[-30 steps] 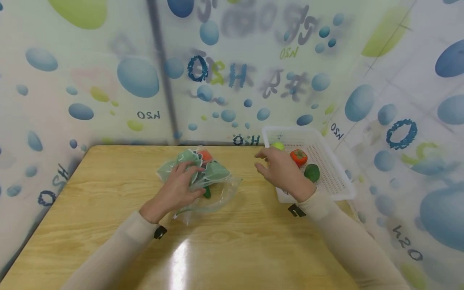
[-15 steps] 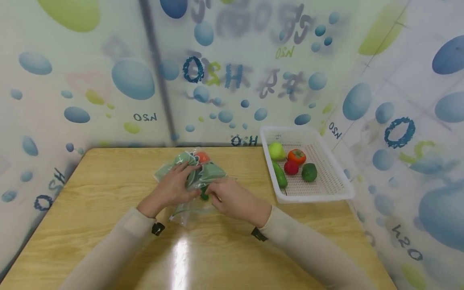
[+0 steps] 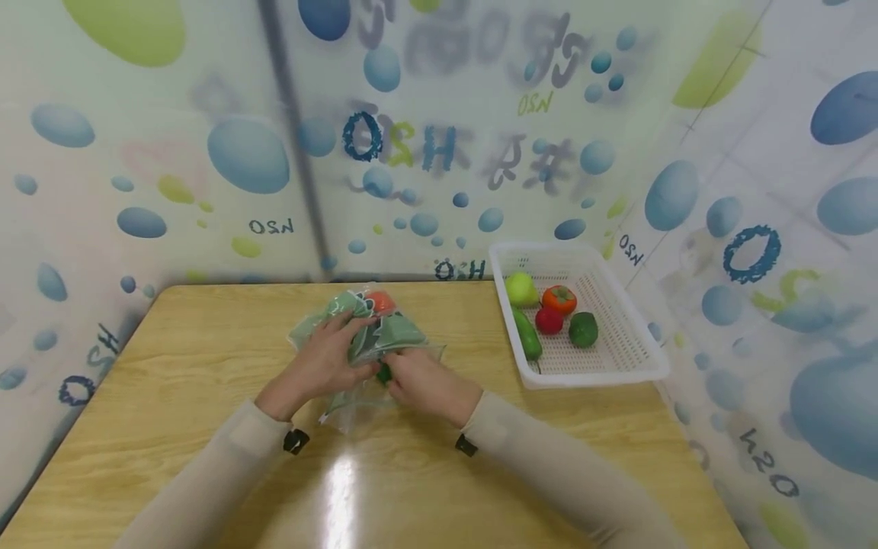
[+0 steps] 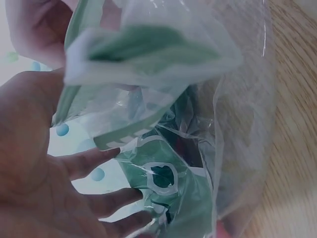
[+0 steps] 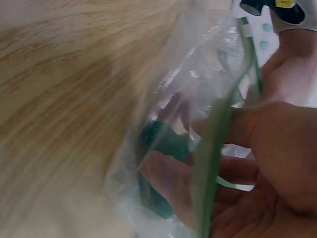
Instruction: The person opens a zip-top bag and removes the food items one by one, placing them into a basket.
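Note:
A clear zip bag point(image 3: 405, 332) with green print lies on the table, with a dark green lump point(image 5: 158, 161) inside. My left hand point(image 3: 322, 358) rests on the bag with fingers spread; in the left wrist view its fingertips point(image 4: 124, 198) touch the printed film. My right hand point(image 3: 432, 385) reaches in through the bag's mouth, past the green seal strip point(image 5: 218, 153). Its fingertips point(image 5: 156, 166) overlap the dark green lump; through the film I cannot tell whether they grip it. Something orange-red point(image 3: 382, 303) shows at the bag's far end.
To the right stands a white perforated basket point(image 3: 638, 328). It holds a light green pear-shaped fruit point(image 3: 521, 290), an orange-red persimmon point(image 3: 559, 300), a small red fruit point(image 3: 549, 320), a cucumber point(image 3: 527, 335) and a dark green round thing point(image 3: 584, 329). A patterned wall point(image 3: 384, 252) borders the wooden table point(image 3: 405, 480).
My right hand has moved left from over the basket to the bag and reached into its mouth. The left hand has stayed on the bag.

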Available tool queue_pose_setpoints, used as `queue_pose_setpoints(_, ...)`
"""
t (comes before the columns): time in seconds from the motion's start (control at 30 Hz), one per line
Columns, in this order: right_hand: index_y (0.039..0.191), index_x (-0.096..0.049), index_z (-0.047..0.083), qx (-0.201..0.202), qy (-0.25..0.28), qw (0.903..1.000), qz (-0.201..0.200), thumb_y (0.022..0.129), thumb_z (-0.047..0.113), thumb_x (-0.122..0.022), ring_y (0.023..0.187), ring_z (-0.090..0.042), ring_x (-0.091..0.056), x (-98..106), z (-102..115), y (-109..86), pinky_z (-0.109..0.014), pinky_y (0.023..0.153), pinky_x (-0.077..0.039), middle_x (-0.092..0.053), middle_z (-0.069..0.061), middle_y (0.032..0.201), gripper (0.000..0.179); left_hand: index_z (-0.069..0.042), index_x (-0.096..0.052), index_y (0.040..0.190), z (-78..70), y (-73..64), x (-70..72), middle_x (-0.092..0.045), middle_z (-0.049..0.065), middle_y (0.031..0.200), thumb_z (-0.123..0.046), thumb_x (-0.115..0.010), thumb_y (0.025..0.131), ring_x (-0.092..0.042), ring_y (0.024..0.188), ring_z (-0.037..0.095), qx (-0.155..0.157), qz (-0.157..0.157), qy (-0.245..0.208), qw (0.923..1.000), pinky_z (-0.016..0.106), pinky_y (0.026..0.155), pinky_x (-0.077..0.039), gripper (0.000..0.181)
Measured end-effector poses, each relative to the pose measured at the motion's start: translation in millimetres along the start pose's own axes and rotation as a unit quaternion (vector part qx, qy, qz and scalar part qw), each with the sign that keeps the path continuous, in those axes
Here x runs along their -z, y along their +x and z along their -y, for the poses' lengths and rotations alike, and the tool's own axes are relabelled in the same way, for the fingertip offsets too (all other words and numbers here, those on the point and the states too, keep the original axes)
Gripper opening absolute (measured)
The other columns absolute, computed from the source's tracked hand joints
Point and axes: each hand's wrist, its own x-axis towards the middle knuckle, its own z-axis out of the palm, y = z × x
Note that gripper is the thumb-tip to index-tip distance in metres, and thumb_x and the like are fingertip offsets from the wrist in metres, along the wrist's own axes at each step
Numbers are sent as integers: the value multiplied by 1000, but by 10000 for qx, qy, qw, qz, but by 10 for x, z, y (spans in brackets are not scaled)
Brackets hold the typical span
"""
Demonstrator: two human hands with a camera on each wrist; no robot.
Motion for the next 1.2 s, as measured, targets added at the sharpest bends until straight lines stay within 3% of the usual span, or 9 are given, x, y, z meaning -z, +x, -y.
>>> queue_pose_setpoints(0.1,158,-64,1,-88,-100,9999,-24,112,16,-78,139,-23,-76,-52,-1,28,-35,121,-61,-71,-17,161,50,-17,-57,172,-17,-23,8,-36,35,184,-43,-89,101,-31,168,70,197,22,42,9998,96,126,-28,82)
queue_pose_setpoints(0.27,158,-64,-2,-79,-209,9996,-154,111,18,-80,138,-28,-77,-123,-28,61,-39,120,-62,-72,-21,158,53,-18,-56,172,-33,-41,25,-29,35,187,-46,-88,102,-22,171,71,420,144,-14,9990,100,121,-28,82)
queue_pose_setpoints(0.5,158,-62,-3,-98,-152,9991,-388,107,18,-83,134,-29,-78,-225,-113,84,-39,117,-64,-75,-21,152,58,-24,-58,171,9,-55,19,-31,36,185,-51,-88,101,-37,164,72,393,82,-75,9992,102,114,-31,81)
queue_pose_setpoints(0.6,157,-63,-2,-257,-66,9990,-365,106,17,-84,127,-28,-80,-258,-133,84,-40,112,-67,-78,-20,145,58,-25,-58,171,15,-53,11,-34,37,184,-53,-88,100,-40,162,72,352,80,-1,9993,103,111,-32,82)
queue_pose_setpoints(0.77,159,-63,2,-692,59,9975,-93,110,23,-83,129,-25,-80,-215,-106,112,-39,115,-66,-78,-16,148,57,-23,-57,172,-22,-59,31,-35,37,184,-49,-87,102,-40,165,68,335,77,81,9994,103,113,-32,81)
queue_pose_setpoints(0.93,146,-74,5,-923,-491,9945,29,110,36,-84,116,-23,-82,-238,-89,174,-38,104,-69,-83,-11,135,48,-23,-57,172,-59,-63,24,-36,37,183,-48,-89,101,-43,163,69,244,34,182,9995,103,111,-34,82)
queue_pose_setpoints(1.03,141,-76,7,-1042,-715,9920,42,109,40,-84,114,-23,-81,-257,-68,185,-39,100,-70,-82,-10,136,47,-23,-57,172,-79,-61,17,-36,37,183,-47,-90,100,-43,163,69,209,43,192,9996,104,111,-34,82)
queue_pose_setpoints(1.13,143,-76,7,-1145,-648,9913,64,109,40,-85,112,-22,-81,-250,-43,181,-37,96,-70,-81,-10,138,48,-22,-57,172,-76,-62,9,-37,38,183,-47,-90,99,-44,162,70,210,47,229,9995,104,110,-34,83)
queue_pose_setpoints(1.2,137,-77,7,-1204,-438,9917,118,108,37,-85,104,-20,-80,-232,-26,165,-35,88,-70,-82,-9,129,42,-22,-57,172,-64,-58,1,-37,38,183,-46,-90,99,-44,162,71,231,43,246,9994,103,110,-35,83)
